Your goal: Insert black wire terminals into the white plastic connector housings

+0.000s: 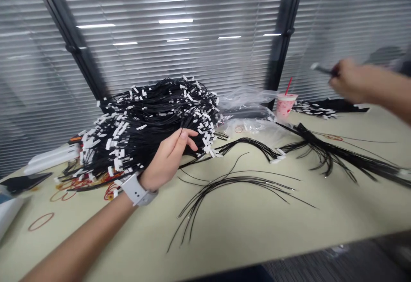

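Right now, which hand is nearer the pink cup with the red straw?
Right. The right hand hovers right of the pink cup, not touching it; the left hand is much farther left, on the bundle of black cables.

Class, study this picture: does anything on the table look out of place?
Yes: a pink-patterned drinks cup with a red straw stands at the back of the pale table, odd beside the heaped black white-tagged cables.

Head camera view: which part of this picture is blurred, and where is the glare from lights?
Head view: the right hand and its tool are motion-blurred; head view: the left hand and black tagged cables look sharp; head view: ceiling lights reflect as white streaks on the window glass.
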The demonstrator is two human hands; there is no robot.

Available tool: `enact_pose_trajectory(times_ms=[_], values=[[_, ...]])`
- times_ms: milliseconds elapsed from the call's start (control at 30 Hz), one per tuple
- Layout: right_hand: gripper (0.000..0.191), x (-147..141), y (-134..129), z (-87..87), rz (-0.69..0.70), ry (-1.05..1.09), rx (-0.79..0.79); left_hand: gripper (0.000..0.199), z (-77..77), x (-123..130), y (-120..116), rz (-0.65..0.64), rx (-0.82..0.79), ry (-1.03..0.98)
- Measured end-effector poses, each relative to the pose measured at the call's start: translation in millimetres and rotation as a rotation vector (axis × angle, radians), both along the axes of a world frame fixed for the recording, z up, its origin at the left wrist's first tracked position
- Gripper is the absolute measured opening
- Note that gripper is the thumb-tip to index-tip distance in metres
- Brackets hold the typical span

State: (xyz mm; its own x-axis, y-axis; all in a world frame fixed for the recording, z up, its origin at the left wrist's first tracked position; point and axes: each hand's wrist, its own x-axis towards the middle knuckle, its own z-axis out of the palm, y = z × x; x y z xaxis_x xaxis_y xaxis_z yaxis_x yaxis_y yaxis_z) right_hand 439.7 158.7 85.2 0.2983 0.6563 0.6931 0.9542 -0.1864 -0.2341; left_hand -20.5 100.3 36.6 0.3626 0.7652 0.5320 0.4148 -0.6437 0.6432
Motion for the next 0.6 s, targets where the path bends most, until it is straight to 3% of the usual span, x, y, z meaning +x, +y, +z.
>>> enact_pose_trajectory(times_ms=[133,200,267,367,500,567,600], values=[[0.022,6,1,-70.9,0.026,0.07,-0.137,0.039,13.4,3,-6,0.037,0.028,0.002],[0.022,-3,6,-100.0,0.086,0.083,-0.091,0.041,20.9,1,-8,0.026,-0.027,0.015],[0.025,-18,13,-115.2,0.141,0.087,0.011,0.043,30.5,-4,-9,0.042,-0.054,0.064],[0.028,-56,20,-106.0,0.237,0.08,0.206,0.043,51.4,-9,-6,0.157,0.021,0.249],[0.05,-135,-7,-58.5,0.355,0.011,0.471,0.043,82.3,1,2,0.219,-0.019,0.58],[0.061,-181,-35,-38.8,0.521,-0.241,0.582,0.043,89.4,13,4,0.176,-0.056,0.666],[0.055,-203,-50,-33.1,0.625,-0.426,0.529,0.041,89.4,20,5,0.12,-0.063,0.692]])
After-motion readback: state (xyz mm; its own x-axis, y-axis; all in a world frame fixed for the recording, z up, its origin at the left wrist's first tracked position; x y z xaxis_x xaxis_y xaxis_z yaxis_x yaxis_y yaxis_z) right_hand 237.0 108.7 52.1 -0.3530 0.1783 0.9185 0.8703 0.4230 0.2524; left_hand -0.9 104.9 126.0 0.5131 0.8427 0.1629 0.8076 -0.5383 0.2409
